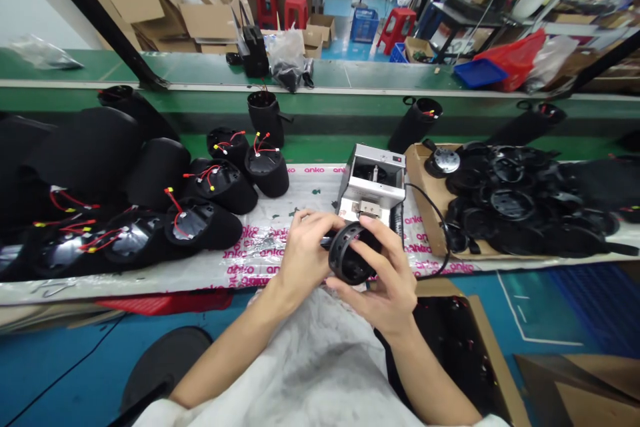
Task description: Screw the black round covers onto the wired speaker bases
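Close to my body, at the table's front edge, I hold a round black plastic ring-shaped part (pixel 345 259) with holes around its rim. My left hand (pixel 311 247) is closed on its left side, the fingertips partly hidden behind it. Around its right side curl the fingers of my right hand (pixel 387 280), with the thumb underneath. Just beyond the part stands a small silver machine (pixel 377 177) with an open front and a metal block low down. To its right, a shallow cardboard tray (pixel 425 197) bears a pile of similar black round parts (pixel 513 203).
Black fabric-covered cylinders (pixel 200 223) with red wires and yellow connectors crowd the left of the table. More cylinders (pixel 265 117) stand along the green conveyor (pixel 320 147). A black cable (pixel 440 220) loops right of the machine. Below right is an open carton (pixel 480 333).
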Demonstrator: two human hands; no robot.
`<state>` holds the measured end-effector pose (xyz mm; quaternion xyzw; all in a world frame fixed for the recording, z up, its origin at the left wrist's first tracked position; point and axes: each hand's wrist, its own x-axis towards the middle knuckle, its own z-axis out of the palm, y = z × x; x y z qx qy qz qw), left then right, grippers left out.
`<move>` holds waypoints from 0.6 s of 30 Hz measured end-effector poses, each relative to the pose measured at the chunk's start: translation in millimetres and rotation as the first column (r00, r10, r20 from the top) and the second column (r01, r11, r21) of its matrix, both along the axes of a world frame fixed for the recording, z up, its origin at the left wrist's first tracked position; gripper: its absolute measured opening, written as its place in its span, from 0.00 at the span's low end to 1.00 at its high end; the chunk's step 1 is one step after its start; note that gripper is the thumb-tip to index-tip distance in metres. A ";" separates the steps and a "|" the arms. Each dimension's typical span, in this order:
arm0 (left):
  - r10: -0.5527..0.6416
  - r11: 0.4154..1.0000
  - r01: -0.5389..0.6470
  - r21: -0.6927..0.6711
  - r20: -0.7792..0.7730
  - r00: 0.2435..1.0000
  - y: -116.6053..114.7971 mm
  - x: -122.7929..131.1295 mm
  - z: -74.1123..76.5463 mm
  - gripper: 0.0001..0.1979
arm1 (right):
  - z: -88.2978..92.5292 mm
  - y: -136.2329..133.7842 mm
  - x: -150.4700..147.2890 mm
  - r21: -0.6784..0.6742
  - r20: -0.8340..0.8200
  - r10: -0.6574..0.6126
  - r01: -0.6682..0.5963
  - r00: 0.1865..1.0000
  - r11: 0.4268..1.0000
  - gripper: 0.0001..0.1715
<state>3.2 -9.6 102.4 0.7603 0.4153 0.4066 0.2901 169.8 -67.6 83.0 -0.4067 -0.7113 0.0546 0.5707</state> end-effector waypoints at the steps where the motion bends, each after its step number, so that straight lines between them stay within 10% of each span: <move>1: -0.004 1.000 0.004 0.002 0.001 1.000 -0.3 -0.2 -0.3 0.10 | 1.4 -0.5 -0.5 -0.003 0.019 -0.008 0.008 1.000 1.000 0.42; 18: 0.025 0.996 -0.032 0.088 0.083 0.996 0.8 2.7 -7.0 0.13 | -6.0 -8.8 0.0 -0.022 0.000 -0.083 0.083 0.997 0.996 0.36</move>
